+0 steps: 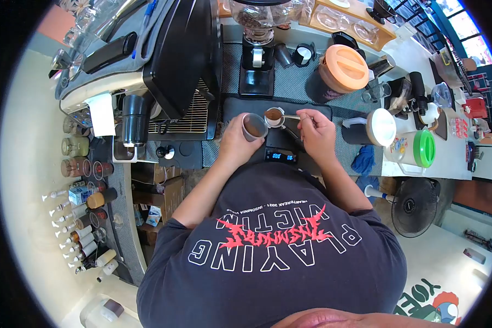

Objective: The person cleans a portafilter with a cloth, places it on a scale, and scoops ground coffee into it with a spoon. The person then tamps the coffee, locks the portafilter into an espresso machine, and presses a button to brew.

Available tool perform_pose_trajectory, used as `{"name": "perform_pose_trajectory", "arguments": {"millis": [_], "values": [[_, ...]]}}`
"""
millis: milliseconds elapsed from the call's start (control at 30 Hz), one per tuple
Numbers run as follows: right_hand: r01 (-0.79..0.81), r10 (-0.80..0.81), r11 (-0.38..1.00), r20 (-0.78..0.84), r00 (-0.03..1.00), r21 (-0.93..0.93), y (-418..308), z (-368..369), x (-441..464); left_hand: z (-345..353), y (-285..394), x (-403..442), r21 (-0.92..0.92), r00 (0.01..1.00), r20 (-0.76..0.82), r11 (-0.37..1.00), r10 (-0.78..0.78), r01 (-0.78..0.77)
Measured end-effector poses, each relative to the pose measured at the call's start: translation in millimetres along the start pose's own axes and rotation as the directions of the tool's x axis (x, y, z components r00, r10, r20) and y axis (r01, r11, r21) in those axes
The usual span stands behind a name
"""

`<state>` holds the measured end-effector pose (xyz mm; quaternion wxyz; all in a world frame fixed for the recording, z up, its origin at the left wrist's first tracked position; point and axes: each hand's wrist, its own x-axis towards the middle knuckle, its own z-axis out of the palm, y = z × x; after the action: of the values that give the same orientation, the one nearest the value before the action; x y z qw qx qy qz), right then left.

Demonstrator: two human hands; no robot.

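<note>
My left hand (239, 143) is wrapped round a small translucent cup (255, 126) with brown powder, which looks like ground coffee, inside. The cup tilts a little toward the middle. Between my fingers on the other side, my right hand (316, 131) pinches the thin metal handle of a spoon (293, 117). The spoon's far end reaches over a round metal basket (274, 123), where brown grounds show; what lies in the spoon and what in the basket is hard to separate. Below them sits a black digital scale (281, 156) with lit blue digits.
An espresso machine (183, 60) stands left, with a tamper (165, 152) near its base. Behind my hands is a coffee grinder (256, 68). To the right are an orange-lidded container (343, 71), a white-lidded pitcher (378, 127) and a green-lidded jug (423, 148).
</note>
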<state>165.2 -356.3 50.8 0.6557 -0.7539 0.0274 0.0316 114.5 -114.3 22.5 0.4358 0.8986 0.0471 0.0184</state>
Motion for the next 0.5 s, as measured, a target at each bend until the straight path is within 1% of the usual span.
{"name": "perform_pose_trajectory", "arguments": {"millis": [67,167,200,267,367,467,500], "values": [[-0.017,0.017,1.0,-0.026,1.0,0.001,14,-1,3,0,-3,-2,0.021,0.999,0.022,0.999,-0.031,0.031],[0.171,-0.181,0.955,-0.018,0.983,-0.242,32,1,7,5,-11,-3,0.013,0.998,0.033,0.999,-0.045,0.044],[0.281,-0.287,0.911,0.024,0.958,-0.303,38,1,8,5,-11,-2,-0.001,0.999,0.033,0.999,-0.042,0.042],[0.487,-0.479,0.775,0.129,0.869,-0.403,47,1,11,6,-11,-1,-0.018,0.999,0.028,0.999,-0.028,0.028],[0.564,-0.523,0.724,0.216,0.824,-0.397,43,0,7,4,-9,1,-0.028,1.0,0.004,1.0,0.006,-0.006],[0.589,-0.557,0.689,0.212,0.803,-0.423,30,-2,4,7,-11,1,-0.046,0.999,-0.025,0.998,0.047,-0.048],[0.577,-0.546,0.71,0.202,0.813,-0.405,20,-3,1,6,-10,1,-0.054,0.998,-0.029,0.997,0.062,-0.063]]}}
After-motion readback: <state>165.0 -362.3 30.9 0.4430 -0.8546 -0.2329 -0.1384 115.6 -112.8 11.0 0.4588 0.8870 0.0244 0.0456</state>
